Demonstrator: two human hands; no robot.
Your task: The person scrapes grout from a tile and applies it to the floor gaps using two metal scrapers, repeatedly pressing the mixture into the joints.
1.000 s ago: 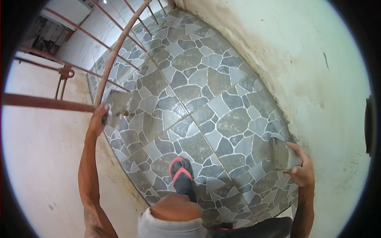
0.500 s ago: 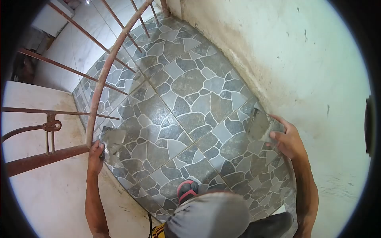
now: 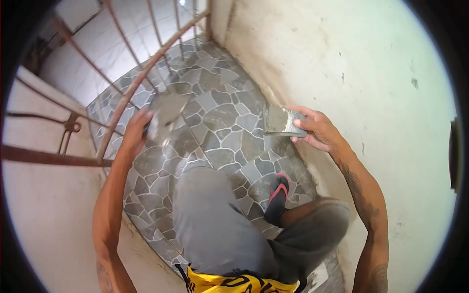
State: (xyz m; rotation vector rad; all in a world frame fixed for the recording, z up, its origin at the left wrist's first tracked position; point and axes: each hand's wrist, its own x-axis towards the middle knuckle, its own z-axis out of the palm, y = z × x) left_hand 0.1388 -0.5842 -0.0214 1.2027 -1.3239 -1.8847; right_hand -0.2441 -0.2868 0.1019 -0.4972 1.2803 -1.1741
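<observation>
My left hand (image 3: 135, 131), near the red gate, is closed on the near edge of a flat plate (image 3: 168, 108) smeared with wet grey mortar; motion blurs it, and no handle shows. By the right wall, my right hand (image 3: 318, 131) grips a flat, squarish grey piece (image 3: 278, 120), thumb on its upper face and fingers beneath. Mortar coats its far half, while the part near the thumb looks pale and finely ridged. Both pieces are held above the stone-patterned tile floor (image 3: 229, 129), apart from each other.
A rusty red metal gate (image 3: 141, 78) with bars and a latch (image 3: 72, 127) stands at left. A stained pale wall (image 3: 361, 73) runs along the right. My bent legs and a foot in a pink-strapped flip-flop (image 3: 280, 188) take up the near floor.
My view has shifted, and my legs show further forward. Both hands sit higher in view and closer together, still holding their pieces. The right piece has moved left, off the floor.
</observation>
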